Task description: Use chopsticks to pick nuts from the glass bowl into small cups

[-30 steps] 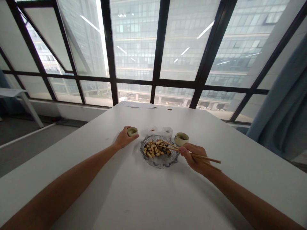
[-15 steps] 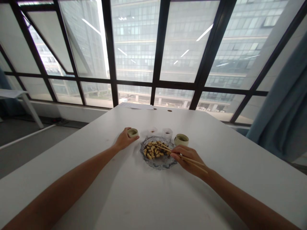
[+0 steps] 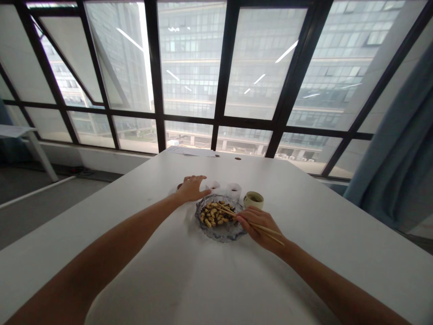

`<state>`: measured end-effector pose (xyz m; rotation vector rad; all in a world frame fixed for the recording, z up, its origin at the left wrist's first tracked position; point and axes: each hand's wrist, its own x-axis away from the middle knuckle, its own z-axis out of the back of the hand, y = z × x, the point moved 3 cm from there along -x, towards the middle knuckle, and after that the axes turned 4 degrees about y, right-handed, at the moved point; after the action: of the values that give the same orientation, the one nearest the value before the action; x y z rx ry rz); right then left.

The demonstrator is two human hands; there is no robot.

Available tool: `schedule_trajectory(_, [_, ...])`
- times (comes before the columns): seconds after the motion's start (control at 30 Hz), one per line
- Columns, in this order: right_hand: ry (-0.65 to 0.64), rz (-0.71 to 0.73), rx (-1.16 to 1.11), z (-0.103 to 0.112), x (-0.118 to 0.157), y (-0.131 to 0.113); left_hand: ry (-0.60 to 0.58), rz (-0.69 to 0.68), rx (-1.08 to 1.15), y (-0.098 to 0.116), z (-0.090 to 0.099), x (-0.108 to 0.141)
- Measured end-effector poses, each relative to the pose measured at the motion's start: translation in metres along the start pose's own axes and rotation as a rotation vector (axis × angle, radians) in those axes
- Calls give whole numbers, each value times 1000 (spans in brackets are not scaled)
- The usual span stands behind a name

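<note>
My left hand is open, thumb and fingers spread apart, just left of a small white cup with something dark inside. It holds nothing that I can see. Behind its wrist a small brownish edge shows, mostly covered. My right hand grips a pair of wooden chopsticks, whose tips rest among the peanuts and darker bits in a scalloped glass dish. A second white cup stands beyond the dish. Near my right fingers sits a pale green cup with dark marks.
The white table reaches toward the windows. Sheets of paper and two small round dark spots lie at its far end. A blue curtain hangs at the right, and another white table stands far left.
My left hand has let go of the left green cup and moved right, toward the white cup. That green cup is now hidden or nearly so. The chopsticks stay in the peanuts.
</note>
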<state>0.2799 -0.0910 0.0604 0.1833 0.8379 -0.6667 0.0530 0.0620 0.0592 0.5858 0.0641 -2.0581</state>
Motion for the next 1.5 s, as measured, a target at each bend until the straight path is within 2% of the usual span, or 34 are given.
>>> schedule_trajectory(0.1, [25,-72,-35,1,2,3,-138,46,9,11,-8,-15])
schedule_trajectory(0.2, [90,-251,-107,3,6,13,-185,120,48,14,-14,-25])
schedule_trajectory(0.3, [270,-547,-308,2,11,30,-133,119,120,10,-17,-30])
schedule_trajectory(0.37, [432,-736,-510,0,15,41,-50,24,155,8,-17,-31])
schedule_trajectory(0.43, [554,-862,-664,-4,18,48,35,-93,161,7,-16,-30])
schedule_trajectory(0.5, [605,-910,-732,-6,19,51,91,-166,154,7,-14,-29])
schedule_trajectory(0.6, [607,-870,-704,-3,19,50,109,-195,158,9,-12,-27])
schedule_trajectory(0.73, [565,-712,-506,3,4,51,60,-194,161,13,-9,-25])
schedule_trajectory(0.9, [295,-579,-289,-11,-37,59,35,-153,191,10,-8,-24])
schedule_trajectory(1.0, [231,-564,-262,-14,-51,63,12,-127,173,8,-10,-24])
schedule_trajectory(1.07, [246,-555,-277,-6,-51,61,-13,-107,130,7,-11,-25])
schedule_trajectory(1.17, [219,-540,-278,18,-42,48,-48,-62,46,7,-12,-27])
schedule_trajectory(1.33, [-8,-379,-83,55,-35,15,-90,-53,-93,5,-7,-23])
schedule_trajectory(1.5, [-112,-245,-19,61,-34,1,50,-96,-92,-17,5,7])
